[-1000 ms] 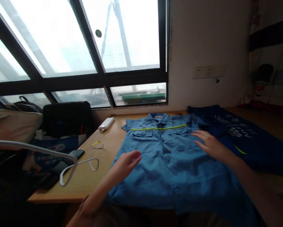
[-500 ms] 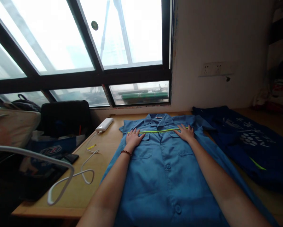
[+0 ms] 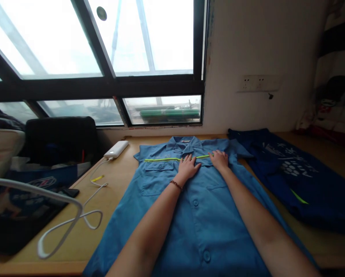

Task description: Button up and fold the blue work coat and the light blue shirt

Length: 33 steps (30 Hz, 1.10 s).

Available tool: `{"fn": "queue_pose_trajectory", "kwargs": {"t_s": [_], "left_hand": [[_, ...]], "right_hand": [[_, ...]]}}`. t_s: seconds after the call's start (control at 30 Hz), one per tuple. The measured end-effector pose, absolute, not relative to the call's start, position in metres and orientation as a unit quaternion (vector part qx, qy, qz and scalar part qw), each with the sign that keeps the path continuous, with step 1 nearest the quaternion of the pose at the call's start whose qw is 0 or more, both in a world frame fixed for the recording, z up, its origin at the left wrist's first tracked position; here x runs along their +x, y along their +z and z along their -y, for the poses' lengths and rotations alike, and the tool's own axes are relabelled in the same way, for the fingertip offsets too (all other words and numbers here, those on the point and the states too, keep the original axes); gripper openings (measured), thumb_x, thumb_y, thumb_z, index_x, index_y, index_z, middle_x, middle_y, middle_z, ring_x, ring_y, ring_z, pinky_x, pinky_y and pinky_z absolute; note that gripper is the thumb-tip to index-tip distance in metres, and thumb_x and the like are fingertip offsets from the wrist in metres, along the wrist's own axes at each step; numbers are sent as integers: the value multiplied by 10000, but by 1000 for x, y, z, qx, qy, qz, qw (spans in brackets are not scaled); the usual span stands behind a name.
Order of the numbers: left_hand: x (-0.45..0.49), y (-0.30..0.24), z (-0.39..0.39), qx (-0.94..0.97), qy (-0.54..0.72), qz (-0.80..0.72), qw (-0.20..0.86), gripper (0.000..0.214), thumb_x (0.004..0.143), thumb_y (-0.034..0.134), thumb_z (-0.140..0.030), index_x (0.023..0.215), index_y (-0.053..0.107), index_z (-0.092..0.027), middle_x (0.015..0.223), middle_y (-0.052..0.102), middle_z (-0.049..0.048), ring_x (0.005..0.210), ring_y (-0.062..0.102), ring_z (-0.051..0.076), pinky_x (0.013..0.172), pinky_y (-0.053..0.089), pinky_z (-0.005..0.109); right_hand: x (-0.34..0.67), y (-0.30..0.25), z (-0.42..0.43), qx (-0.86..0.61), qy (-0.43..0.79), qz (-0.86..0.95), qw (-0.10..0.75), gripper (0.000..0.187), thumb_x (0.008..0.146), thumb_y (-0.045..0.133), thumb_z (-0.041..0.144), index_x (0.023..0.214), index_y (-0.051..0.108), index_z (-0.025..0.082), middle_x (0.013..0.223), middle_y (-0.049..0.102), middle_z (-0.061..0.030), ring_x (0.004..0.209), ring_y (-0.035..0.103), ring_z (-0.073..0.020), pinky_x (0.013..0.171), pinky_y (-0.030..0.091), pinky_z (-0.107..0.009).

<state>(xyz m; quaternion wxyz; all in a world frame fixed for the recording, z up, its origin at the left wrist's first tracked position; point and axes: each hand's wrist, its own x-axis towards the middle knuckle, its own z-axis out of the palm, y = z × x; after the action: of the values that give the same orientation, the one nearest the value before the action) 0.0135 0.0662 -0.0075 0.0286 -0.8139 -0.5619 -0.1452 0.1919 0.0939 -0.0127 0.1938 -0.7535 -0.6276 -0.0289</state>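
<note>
A light blue work shirt point(image 3: 161, 207) with a yellow-green reflective stripe lies buttoned and face up on the wooden table point(image 3: 117, 184). My left hand point(image 3: 188, 166) rests flat on the chest near the button placket, fingers spread, a thin bracelet on the wrist. My right hand point(image 3: 219, 159) lies flat just right of it, on the stripe below the collar. Both hands are open and hold nothing.
A dark blue garment point(image 3: 290, 169) with white print lies to the right. A white power bank point(image 3: 116, 149) and its cable point(image 3: 94, 184) sit left of the shirt. A white hanger point(image 3: 45, 200), a black chair point(image 3: 60, 134) and bags stand at the left.
Both hands slid from mid-shirt up to the stripe, then my left hand moved inward from the left pocket to the middle of the chest. The view shifted slightly.
</note>
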Motion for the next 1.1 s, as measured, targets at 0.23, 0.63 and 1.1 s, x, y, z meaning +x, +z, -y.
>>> {"fn": "queue_pose_trajectory", "kwargs": {"t_s": [0.23,0.63,1.1], "left_hand": [[0,-22,-78,-780,-145,609,4,678,795,165,-665,1293,404,-272,1410,314,75,1315,186,282,1045,124,498],[-3,-21,-79,-788,-149,598,0,628,824,165,-617,1292,414,-279,1394,337,88,1268,272,318,1017,172,510],[-7,-21,-81,-797,-142,587,0,489,879,224,-472,1290,415,-289,1395,347,43,1269,278,288,1023,194,490]], "right_hand": [[279,13,-94,-914,-18,294,277,475,761,509,366,1151,510,96,1175,395,-250,1054,421,-383,759,394,-474],[303,25,-98,-767,-4,449,459,443,712,426,148,1134,549,94,1109,563,-144,1046,505,-259,907,379,-335],[214,75,-81,-602,264,753,35,265,757,582,307,916,685,121,879,676,-117,859,621,-234,771,472,-312]]}}
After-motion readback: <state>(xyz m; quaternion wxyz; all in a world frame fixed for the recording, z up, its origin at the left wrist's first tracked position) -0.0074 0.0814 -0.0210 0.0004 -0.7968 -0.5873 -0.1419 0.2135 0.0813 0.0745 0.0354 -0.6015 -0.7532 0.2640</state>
